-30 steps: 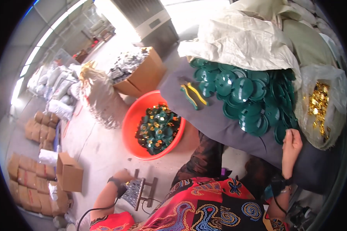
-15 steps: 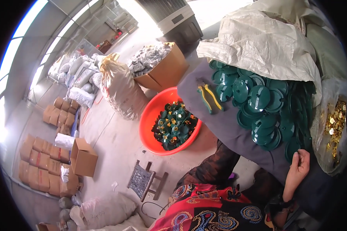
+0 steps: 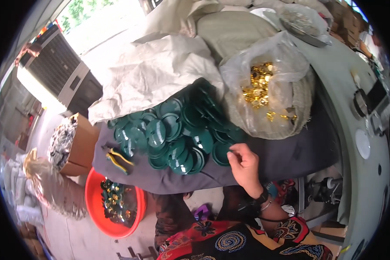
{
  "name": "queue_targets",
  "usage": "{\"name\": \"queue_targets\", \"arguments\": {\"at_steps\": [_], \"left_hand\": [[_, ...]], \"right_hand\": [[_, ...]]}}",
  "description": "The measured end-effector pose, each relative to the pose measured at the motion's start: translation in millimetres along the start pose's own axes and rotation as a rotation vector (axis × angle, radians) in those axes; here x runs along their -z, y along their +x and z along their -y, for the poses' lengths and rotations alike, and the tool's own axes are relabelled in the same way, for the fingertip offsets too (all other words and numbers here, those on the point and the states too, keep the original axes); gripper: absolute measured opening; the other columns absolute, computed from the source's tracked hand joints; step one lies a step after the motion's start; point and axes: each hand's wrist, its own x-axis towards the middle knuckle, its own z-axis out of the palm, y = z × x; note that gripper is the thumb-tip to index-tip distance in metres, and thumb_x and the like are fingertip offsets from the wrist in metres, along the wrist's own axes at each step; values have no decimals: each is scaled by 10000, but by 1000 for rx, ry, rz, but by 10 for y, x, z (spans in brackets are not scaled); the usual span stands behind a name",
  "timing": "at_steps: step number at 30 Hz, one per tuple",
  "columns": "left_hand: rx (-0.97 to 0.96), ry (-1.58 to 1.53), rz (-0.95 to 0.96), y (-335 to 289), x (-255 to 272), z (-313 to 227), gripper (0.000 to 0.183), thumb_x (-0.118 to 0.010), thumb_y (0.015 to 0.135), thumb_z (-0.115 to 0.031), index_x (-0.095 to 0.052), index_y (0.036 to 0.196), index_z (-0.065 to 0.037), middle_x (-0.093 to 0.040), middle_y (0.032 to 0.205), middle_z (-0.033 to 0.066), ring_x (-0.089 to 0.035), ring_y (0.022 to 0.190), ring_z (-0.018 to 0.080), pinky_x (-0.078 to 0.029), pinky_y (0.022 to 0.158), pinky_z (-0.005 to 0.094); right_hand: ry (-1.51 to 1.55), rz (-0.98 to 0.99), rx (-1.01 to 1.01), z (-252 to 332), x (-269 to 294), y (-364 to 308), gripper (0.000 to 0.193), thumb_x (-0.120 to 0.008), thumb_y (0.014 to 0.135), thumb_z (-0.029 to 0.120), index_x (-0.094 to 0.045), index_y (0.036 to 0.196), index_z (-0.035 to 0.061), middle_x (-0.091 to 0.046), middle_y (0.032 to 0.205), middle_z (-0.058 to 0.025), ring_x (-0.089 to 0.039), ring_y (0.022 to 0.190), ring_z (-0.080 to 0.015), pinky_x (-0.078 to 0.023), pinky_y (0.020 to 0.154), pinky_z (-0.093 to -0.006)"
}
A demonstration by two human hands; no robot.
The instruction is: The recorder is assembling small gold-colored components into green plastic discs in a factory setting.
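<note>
My right hand (image 3: 245, 167) is at the front right edge of a heap of shiny dark green plastic discs (image 3: 177, 155). Its fingers are curled in toward the thumb, and the thumb side meets the rim of the nearest green disc (image 3: 221, 154). Whatever the fingertips may hold is hidden. My left hand is out of view. The discs spill from a white woven sack (image 3: 160, 71) onto a dark grey cloth (image 3: 286, 158). Yellow-handled pliers (image 3: 118, 161) lie left of the heap.
Right of the discs stands a clear plastic bag (image 3: 277, 52) with small gold pieces (image 3: 260, 89). A red basin (image 3: 100, 216) on the floor holds green and gold pieces. Farther left are a cardboard box (image 3: 80, 145), a tied sack (image 3: 56, 186) and an air cooler (image 3: 52, 65). A grey-green machine (image 3: 355, 143) borders the right.
The view has swung to the right, so the discs and basin sit farther left and the gold pieces show fully. My right hand stays by the heap's front right edge, its fingers more curled.
</note>
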Motion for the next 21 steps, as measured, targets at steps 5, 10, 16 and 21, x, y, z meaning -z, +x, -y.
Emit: {"name": "queue_targets", "arguments": {"at_steps": [5, 10, 16, 21], "left_hand": [[61, -98, -13, 239, 103, -99, 451, -619, 816, -340, -566, 1179, -76, -635, 1003, 192, -626, 747, 299, -498, 652, 425], [-360, -246, -263, 380, 154, -1376, 189, -555, 820, -169, -647, 779, -11, -638, 691, 144, -637, 680, 192, -487, 595, 334], [-1049, -556, -469, -581, 231, -3411, 98, -586, 802, -28, -632, 840, 49, -596, 666, 129, -561, 610, 142, -445, 584, 294], [-1378, -617, -435, -1024, 48, -4235, 189, -611, 766, 35, -630, 950, -4, -611, 795, 95, -582, 657, 169, -457, 596, 273]], "right_hand": [[9, -15, 46, -56, -35, -12, 108, -635, 815, 23, -571, 899, 4, -553, 633, -51, -517, 542, -71, -419, 506, -225], [85, 29, -4, -85, 89, 50, 103, -634, 808, 32, -586, 896, 7, -585, 660, -83, -571, 596, -115, -455, 557, -256], [-890, -162, 199, 182, 888, 757, 270, -613, 814, 149, -587, 1041, 5, -618, 833, -217, -605, 824, -409, -480, 738, -456], [-987, 31, 22, -306, 883, 1019, 286, -616, 791, 109, -574, 1052, 1, -612, 894, -252, -585, 889, -425, -462, 793, -479]]}}
